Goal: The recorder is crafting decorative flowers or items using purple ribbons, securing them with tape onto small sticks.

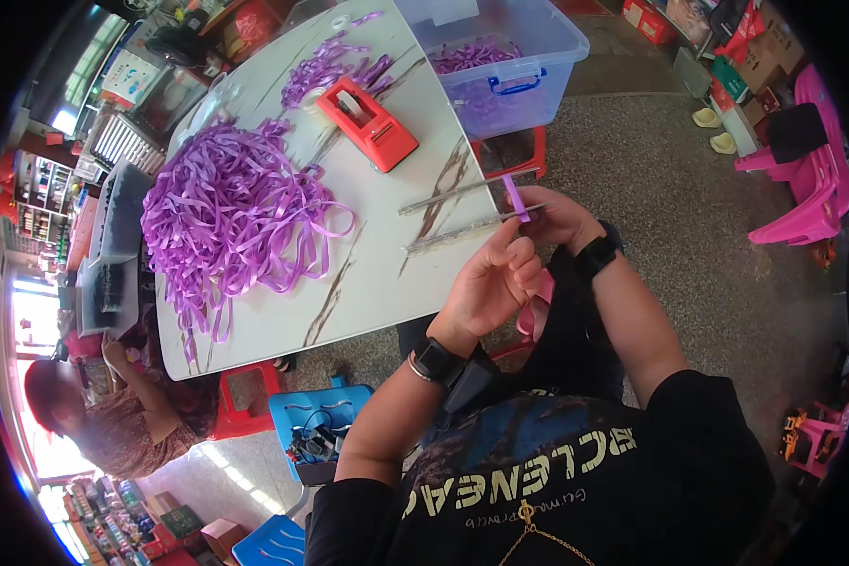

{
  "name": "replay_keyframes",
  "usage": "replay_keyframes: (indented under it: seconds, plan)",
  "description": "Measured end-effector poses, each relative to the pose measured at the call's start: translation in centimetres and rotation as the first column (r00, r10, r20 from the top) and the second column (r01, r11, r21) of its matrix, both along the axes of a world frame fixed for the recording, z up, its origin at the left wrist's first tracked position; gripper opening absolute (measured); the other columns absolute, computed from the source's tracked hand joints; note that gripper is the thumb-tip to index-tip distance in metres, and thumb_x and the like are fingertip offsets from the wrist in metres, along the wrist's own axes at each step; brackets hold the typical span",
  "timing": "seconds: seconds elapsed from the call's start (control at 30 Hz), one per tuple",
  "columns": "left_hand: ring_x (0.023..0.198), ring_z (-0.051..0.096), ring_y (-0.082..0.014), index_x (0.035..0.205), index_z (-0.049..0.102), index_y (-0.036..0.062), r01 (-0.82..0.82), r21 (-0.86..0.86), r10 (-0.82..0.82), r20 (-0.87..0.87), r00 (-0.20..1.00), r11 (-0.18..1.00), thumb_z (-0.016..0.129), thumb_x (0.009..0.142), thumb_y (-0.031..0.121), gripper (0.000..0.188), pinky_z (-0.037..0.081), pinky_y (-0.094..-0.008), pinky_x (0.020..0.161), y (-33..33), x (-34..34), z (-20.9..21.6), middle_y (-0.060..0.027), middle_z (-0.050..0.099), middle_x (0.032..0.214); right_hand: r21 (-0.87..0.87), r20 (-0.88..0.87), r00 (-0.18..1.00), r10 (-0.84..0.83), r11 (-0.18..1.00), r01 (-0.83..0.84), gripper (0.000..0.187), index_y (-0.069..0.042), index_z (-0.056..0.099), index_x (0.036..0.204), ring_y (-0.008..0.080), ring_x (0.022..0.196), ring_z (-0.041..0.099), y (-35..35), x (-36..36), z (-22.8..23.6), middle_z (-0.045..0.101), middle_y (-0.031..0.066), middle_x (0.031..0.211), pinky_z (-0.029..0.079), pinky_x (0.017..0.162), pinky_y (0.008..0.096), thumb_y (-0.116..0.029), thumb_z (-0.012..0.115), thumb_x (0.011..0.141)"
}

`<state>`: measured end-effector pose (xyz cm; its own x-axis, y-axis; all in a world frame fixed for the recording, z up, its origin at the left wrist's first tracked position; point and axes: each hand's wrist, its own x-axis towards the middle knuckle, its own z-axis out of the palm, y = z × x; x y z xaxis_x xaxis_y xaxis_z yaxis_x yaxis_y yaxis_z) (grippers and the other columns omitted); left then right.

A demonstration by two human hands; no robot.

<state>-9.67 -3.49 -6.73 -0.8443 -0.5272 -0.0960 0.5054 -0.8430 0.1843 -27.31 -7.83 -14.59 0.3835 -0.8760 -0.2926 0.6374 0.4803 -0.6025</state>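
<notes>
Two thin metal rods [448, 200] lie side by side across the table's right edge, their free ends sticking out past it. A short band of purple ribbon [516, 198] spans the two rods just off the edge. My left hand [500, 274] is closed, its fingertips pinching at the ribbon's near end. From the other side, my right hand [558, 223] has its fingers closed at the same ribbon, partly hidden behind it. On the table, a large heap of purple ribbon loops [236, 208] lies left of a red tape dispenser [368, 124].
A smaller ribbon pile [335, 68] lies on the far part of the marbled table [377, 283]. A clear bin [509, 99] holding more ribbon rests on a red stool [524, 151] beyond the edge. Another person [132, 406] sits at left. Pink chairs [811, 170] stand far right.
</notes>
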Motion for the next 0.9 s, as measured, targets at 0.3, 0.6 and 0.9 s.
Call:
replay_keyframes:
  seconds: [0.3,0.6,0.9]
  plan:
    - [0.063,0.035,-0.0107,0.109,0.044,0.0088,0.002,0.002,-0.002,-0.017,1.0,1.0,0.048,0.077,0.007,0.032,0.033,-0.023,0.058,-0.1,0.1,-0.3,0.0006,0.033,0.069,-0.035,-0.402,0.915,0.041,0.998,-0.06,0.022,-0.01,0.06,0.088,-0.0003,0.052,0.038,0.7,-1.8,4.7,0.048,-0.0081,0.066,0.027,0.044,0.0137,-0.029,0.05,0.088]
    - [0.063,0.036,-0.0104,0.111,0.044,0.0091,0.017,-0.012,-0.017,-0.023,1.0,1.0,0.048,0.077,0.008,0.034,0.033,-0.023,0.059,-0.2,0.1,-0.2,0.0006,0.033,0.069,-0.058,-0.619,0.783,0.055,0.992,-0.116,0.036,-0.003,0.063,0.089,-0.0007,0.046,0.029,0.7,-2.3,8.1,0.039,-0.0111,0.058,0.021,0.042,0.0143,-0.038,0.054,0.086]
    - [0.062,0.035,-0.0102,0.11,0.046,0.01,0.016,-0.007,-0.017,-0.012,1.0,1.0,0.048,0.077,0.009,0.033,0.033,-0.0233,0.058,-0.1,0.1,-0.3,0.0011,0.033,0.069,-0.309,-0.809,0.551,-0.205,0.945,-0.102,0.023,-0.003,0.068,0.084,0.0022,0.054,0.042,1.1,-1.7,8.3,0.054,-0.0058,0.062,0.03,0.047,0.0197,-0.025,0.062,0.08]
